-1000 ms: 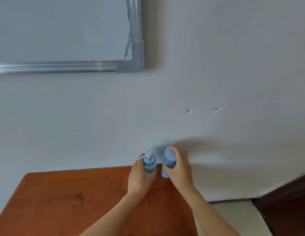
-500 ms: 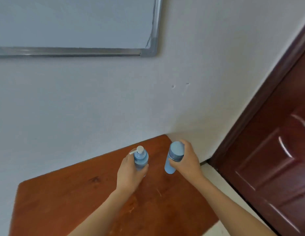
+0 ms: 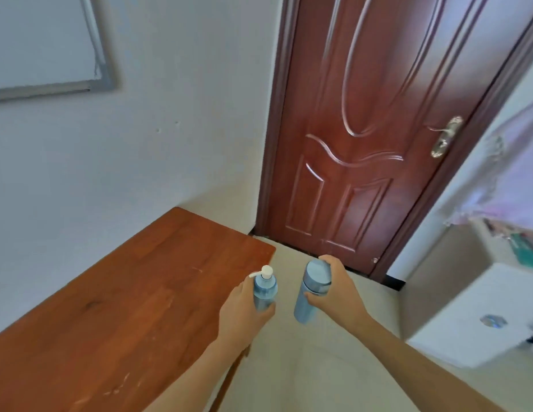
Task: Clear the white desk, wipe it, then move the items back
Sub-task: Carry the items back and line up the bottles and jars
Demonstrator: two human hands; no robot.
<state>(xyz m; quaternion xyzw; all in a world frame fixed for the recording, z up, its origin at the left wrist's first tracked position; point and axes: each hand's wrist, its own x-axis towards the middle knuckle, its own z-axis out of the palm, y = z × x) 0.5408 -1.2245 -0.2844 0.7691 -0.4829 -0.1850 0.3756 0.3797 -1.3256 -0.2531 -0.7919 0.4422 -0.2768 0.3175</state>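
My left hand (image 3: 243, 312) grips a small blue pump bottle (image 3: 264, 289) with a white pump head, held upright just past the right end of the brown wooden table (image 3: 116, 298). My right hand (image 3: 336, 289) holds a taller blue capped bottle (image 3: 311, 289), tilted slightly, in the air over the pale floor. The two bottles are a short gap apart. The corner of a white desk (image 3: 455, 319) shows at the right edge.
A dark red wooden door (image 3: 357, 138) with a metal handle (image 3: 445, 136) stands shut ahead. A whiteboard (image 3: 42, 49) hangs on the wall at upper left. Pale cloth (image 3: 503, 185) hangs at the right above the white desk. Pale floor (image 3: 313, 367) lies between table and desk.
Both hands lifted the bottles off the back of the brown table and carried them right, past its end. The view swung right, bringing the door and white desk into sight.
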